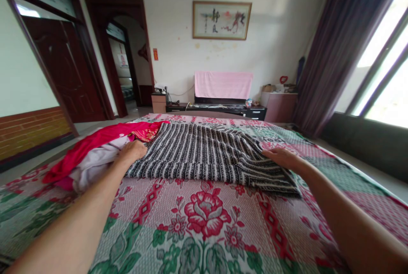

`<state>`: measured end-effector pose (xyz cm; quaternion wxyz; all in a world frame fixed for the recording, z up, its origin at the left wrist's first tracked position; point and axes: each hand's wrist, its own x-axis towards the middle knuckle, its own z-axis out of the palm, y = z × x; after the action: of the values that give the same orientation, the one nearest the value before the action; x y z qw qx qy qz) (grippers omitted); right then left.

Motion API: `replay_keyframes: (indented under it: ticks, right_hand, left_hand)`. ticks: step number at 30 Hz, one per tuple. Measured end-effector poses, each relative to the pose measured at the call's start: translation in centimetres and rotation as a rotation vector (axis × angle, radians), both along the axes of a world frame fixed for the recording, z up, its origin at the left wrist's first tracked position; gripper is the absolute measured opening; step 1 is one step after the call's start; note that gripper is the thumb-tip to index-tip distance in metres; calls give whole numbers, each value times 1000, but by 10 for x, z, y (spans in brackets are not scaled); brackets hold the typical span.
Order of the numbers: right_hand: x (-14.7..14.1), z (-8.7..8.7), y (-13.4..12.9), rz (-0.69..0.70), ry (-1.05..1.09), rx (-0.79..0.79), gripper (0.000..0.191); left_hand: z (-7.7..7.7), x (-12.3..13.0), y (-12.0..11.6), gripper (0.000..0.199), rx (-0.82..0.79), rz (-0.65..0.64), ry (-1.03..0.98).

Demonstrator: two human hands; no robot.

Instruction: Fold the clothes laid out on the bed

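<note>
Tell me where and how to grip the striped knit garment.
Pinch the striped knit garment at its left and right ends, coming in from both sides, near the left hand and right hand. It lies flat and widest sideways on the flowered cover; held at one end, it would likely sag.

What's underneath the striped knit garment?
The floral cover shows along the near edge of the striped garment and appears to continue beneath it. Anything under the garment's middle is hidden by the fabric, so I cannot tell.
</note>
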<state>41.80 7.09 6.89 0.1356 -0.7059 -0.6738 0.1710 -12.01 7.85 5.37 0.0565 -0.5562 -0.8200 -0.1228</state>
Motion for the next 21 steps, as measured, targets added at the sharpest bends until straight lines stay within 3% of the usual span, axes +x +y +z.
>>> replay_keyframes:
  ticks: [3,9,15,18,21]
  right_hand:
    - [-2,-19,15,-92,-95,115,33]
    - [-7,-29,15,-113,-217,165,34]
    - [-11,-30,9,-131,-288,185,41]
    - [-12,-32,9,-136,-293,195,41]
    - [-13,-32,8,-130,-291,201,41]
  left_hand:
    - [-7,10,2,42,-29,149,-32]
    - [-8,19,2,34,-38,102,-117]
    - [-8,25,4,30,100,43,-80]
    - [-10,22,9,26,208,-17,-329]
    - [-12,19,13,37,340,-83,-836]
